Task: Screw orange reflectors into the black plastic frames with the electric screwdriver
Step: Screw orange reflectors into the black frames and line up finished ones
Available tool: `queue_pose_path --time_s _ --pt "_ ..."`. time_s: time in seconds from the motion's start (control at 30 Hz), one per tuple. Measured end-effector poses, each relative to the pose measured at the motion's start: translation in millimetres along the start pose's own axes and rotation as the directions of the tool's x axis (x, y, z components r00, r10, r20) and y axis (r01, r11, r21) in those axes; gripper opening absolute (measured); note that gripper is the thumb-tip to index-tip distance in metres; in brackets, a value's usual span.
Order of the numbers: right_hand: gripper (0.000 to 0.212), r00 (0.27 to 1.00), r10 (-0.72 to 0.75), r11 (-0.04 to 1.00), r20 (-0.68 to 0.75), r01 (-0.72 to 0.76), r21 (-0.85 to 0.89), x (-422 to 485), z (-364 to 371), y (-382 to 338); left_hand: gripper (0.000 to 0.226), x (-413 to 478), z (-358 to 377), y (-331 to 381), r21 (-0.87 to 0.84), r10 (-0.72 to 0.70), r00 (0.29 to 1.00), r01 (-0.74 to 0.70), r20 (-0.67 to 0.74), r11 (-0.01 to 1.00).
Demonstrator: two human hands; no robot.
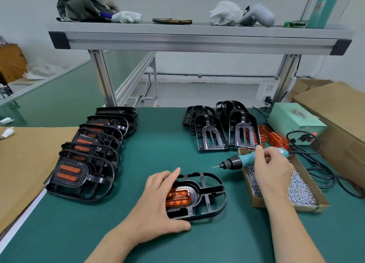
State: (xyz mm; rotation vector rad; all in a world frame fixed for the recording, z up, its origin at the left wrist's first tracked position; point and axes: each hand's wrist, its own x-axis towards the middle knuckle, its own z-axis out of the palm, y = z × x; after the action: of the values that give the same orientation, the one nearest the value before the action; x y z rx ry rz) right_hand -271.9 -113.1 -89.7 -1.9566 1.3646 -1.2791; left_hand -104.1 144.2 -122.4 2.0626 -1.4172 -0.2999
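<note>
Green bench mat (158,144) fills my view. At 9 o'clock lies a row of finished frames (88,164); at 1 o'clock stand empty frames (213,136); at 3 o'clock sits the screw box (304,191). The black plastic frame (207,195) in work lies flat near centre, toward 6 o'clock, with its orange reflector (178,198) seated in the left end. I judge the step as fastening: reflector placed, driving not yet begun. The left hand (156,207) lies flat, fingers straight, pressing that left end, thumb along the near rim. The right hand (274,170) is curled round the electric screwdriver (237,162) above the screw box, bit pointing toward 9 o'clock, clear of the frame. Whether a screw sits on the bit I cannot tell. The next move calls for tipping the bit down onto a screw hole, with the left hand bracing the frame.
</note>
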Motion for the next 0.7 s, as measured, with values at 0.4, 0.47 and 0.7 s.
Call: queue_pose_path --time_s 0.4,0.47,0.7 --pt "0.039 0.864 -0.485 0.790 0.131 0.370 0.489 -26.2 8.5 -26.9 0.121 -6.1 -6.2 2.5 -0.196 -0.076 0.992 0.056 -0.100 0.979" --pt "0.066 0.754 -0.614 0.734 0.234 0.435 0.522 -34.9 10.2 -34.4 0.119 -5.9 -6.6 -0.6 -0.294 -0.126 0.989 0.100 -0.072 0.951" --pt "0.060 0.601 -0.727 0.665 0.333 0.492 0.562 -51.4 14.0 -56.1 0.106 -2.7 -20.7 -5.9 -0.628 -0.183 0.983 0.141 -0.001 0.765"
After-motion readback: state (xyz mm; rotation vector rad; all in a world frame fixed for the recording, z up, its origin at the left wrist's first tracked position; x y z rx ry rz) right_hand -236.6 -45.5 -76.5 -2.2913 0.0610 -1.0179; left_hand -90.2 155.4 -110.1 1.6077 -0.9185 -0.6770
